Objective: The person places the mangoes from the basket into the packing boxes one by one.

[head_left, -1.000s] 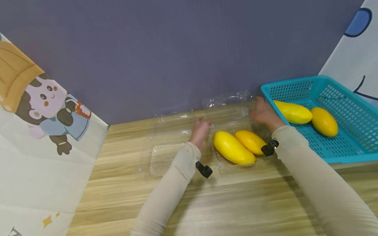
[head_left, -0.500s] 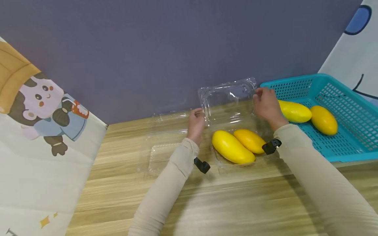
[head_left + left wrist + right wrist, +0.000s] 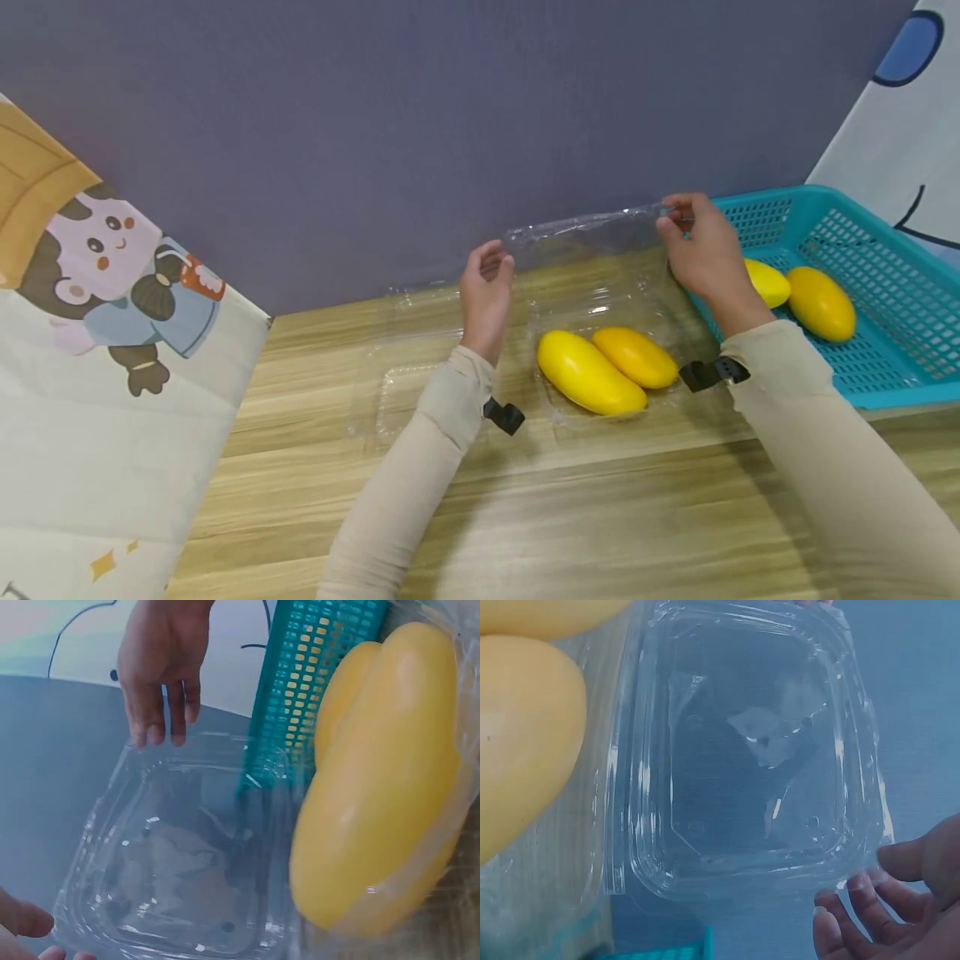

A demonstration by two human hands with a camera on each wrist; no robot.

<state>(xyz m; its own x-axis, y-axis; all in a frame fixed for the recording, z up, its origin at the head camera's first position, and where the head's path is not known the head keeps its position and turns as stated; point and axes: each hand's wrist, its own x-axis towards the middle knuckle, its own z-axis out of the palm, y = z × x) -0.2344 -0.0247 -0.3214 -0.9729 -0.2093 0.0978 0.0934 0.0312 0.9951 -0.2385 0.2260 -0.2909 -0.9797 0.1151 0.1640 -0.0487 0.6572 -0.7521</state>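
A large yellow fruit [image 3: 591, 372] and a smaller fruit [image 3: 634, 357] lie touching in a clear tray [image 3: 562, 851]; beyond, its lid [image 3: 754, 750] stands raised, the left hand [image 3: 486, 296] near one corner, thumb and fingers apart, the right hand [image 3: 707, 254] pinching the other

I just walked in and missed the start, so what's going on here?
A person's right hand holds a corner of a raised, clear plastic lid. Their left hand is by the other upper corner; contact is unclear. Two smooth, yellowish, oval fruits lie in the clear plastic base below, not yet covered. Two similar fruits sit in a teal perforated plastic basket to the right.
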